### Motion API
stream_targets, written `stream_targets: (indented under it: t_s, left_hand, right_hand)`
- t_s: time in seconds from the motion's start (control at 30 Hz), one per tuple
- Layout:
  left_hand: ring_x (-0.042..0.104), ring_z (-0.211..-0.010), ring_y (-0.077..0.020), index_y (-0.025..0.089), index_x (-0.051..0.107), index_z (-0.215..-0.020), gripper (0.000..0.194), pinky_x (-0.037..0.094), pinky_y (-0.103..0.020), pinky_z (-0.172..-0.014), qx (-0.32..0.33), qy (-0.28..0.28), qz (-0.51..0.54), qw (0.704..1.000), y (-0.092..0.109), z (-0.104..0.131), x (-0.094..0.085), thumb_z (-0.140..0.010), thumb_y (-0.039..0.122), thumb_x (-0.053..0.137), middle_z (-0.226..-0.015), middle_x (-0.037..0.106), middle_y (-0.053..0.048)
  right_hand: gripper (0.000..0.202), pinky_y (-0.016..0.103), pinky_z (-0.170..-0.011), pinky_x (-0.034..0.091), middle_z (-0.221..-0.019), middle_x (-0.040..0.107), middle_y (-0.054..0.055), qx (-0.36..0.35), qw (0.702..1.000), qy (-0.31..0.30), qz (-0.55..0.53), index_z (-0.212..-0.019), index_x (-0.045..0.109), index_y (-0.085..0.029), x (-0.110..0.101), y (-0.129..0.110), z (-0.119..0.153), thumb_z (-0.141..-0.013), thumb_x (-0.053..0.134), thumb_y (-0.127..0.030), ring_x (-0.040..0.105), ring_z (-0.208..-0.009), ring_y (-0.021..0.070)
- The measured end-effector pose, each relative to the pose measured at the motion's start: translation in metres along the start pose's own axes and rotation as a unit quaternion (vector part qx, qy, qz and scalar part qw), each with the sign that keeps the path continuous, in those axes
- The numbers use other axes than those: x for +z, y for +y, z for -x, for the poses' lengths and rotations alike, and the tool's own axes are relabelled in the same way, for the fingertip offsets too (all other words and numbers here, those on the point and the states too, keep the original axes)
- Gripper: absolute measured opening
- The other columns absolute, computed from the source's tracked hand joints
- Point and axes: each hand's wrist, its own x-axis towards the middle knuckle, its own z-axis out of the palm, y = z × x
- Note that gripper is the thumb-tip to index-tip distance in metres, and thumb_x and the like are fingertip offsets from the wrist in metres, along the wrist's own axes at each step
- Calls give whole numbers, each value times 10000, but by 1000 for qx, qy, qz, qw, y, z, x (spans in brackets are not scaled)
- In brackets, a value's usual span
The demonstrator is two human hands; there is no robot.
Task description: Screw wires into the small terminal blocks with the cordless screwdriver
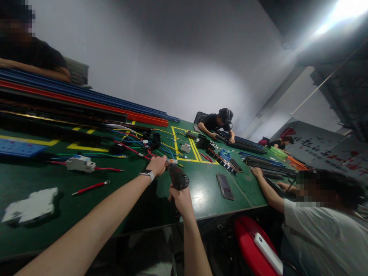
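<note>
My right hand (180,198) is wrapped round the handle of a dark power drill (178,177), whose front end points away over the green table (129,203). My left hand (157,166), with a watch on its wrist, is closed beside the drill's tip; what its fingers hold is too small to make out. A small white and orange part (173,161) shows just past the drill's tip. Behind my left hand lies a tangle of coloured wires (138,145) with black pieces. To the left, a white breaker (81,163) has red leads on both sides.
A short red cable (91,187) and white breakers (31,206) lie at the left. Blue and orange strips (86,100) line the back. A dark flat object (225,186) lies right. Several people sit around; a red stool (254,241) stands below.
</note>
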Motion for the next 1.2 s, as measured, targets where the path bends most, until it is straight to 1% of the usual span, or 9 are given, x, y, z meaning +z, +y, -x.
stream_targets:
  t_s: [0.17,0.3,0.43,0.6,0.77,1.0,1.2]
  left_hand:
    - [606,-1039,-293,148,481,-1108,302,349,-404,-908,10,6,-3,1000,0,2,-2,-814,204,511,-1015,667,-164]
    - [609,-1031,-282,149,479,-1099,286,349,-400,-906,9,7,-4,1000,0,2,-2,-821,211,508,-1001,667,-160]
    - [607,-1030,-283,147,477,-1094,290,347,-399,-906,10,7,-8,1000,0,2,-1,-812,208,514,-1002,665,-163]
    - [600,-1048,-282,145,476,-1114,319,343,-398,-916,5,5,-14,1000,0,2,0,-805,208,525,-1012,666,-161]
    - [597,-1056,-288,144,478,-1118,326,338,-401,-922,5,2,-9,1000,-1,1,0,-803,211,529,-1019,667,-163]
    - [600,-1037,-295,150,471,-1100,312,339,-401,-896,14,14,-11,1000,-3,0,4,-799,212,527,-999,664,-158]
    - [600,-1040,-291,152,467,-1092,301,336,-401,-898,15,16,-8,1000,-3,0,4,-802,209,522,-999,664,-158]
  right_hand:
    - [158,229,-551,433,-529,590,-30,3,1000,-2,2,-810,622,-185,1,2,-1,-696,514,-168,594,-536,161]
    - [144,228,-536,427,-552,587,-29,-4,1000,0,-1,-796,614,-187,1,4,-1,-693,516,-165,594,-532,158]
    - [150,228,-533,427,-589,593,-23,-8,1000,6,-5,-797,619,-183,1,5,-1,-689,517,-165,595,-539,153]
    - [115,224,-515,412,-585,585,-29,-10,1000,1,0,-759,608,-187,1,5,-1,-688,519,-168,584,-528,147]
    - [135,225,-520,415,-561,577,-40,-13,1000,0,-2,-789,611,-191,1,4,-1,-692,519,-168,583,-525,148]
    - [142,227,-525,417,-576,586,-36,-19,1000,1,-2,-791,615,-192,1,6,-1,-698,511,-161,591,-532,149]
    - [148,227,-531,421,-554,588,-32,-8,1000,-2,11,-803,618,-187,1,6,-2,-701,513,-166,593,-535,155]
